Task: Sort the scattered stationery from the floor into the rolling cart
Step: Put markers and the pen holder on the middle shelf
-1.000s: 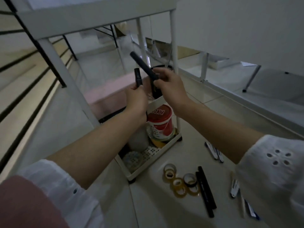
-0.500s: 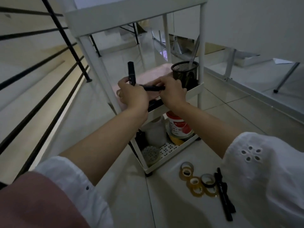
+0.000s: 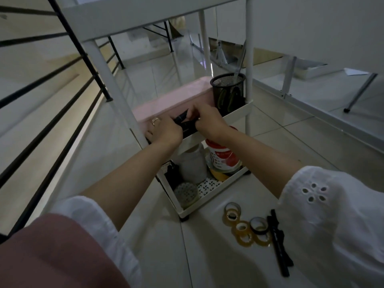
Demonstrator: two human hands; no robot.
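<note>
Nearest us, on the floor tiles (image 3: 158, 235) just right of the cart's front corner, the tape rolls (image 3: 242, 227) lie in a loose cluster, some touching. The floor markers (image 3: 279, 244) lie side by side just beside them. These items are not yet sorted, so we judge the task to be mid-course.

The rolling cart (image 3: 216, 192) stands directly ahead. Its bottom tier holds a white jar (image 3: 192, 165) and a red-labelled tub (image 3: 221, 157), upright and close together, so little free room is left there.

At the middle tier, both hands meet over the near rim. Our left hand (image 3: 164, 133) has its fingers curled round one end of the black markers (image 3: 182, 119). Our right hand (image 3: 208, 122) pinches them from the other side, fingertips pressed together. The dim light does not show how many markers are held. We judge they are kept low and roughly level so that they can be laid flat between the rim and the pink tray (image 3: 172, 100).

Behind the hands, the mesh cup (image 3: 227, 90) stands upright in the tier's far right corner, just beside the corner post (image 3: 248, 59).

Clearances: the top shelf (image 3: 145, 15) overhangs the working zone, and the posts bound it on both sides. The near rim must be cleared on withdrawal. The open approach is from the front. The black railing (image 3: 62, 65) runs well apart on the left.
</note>
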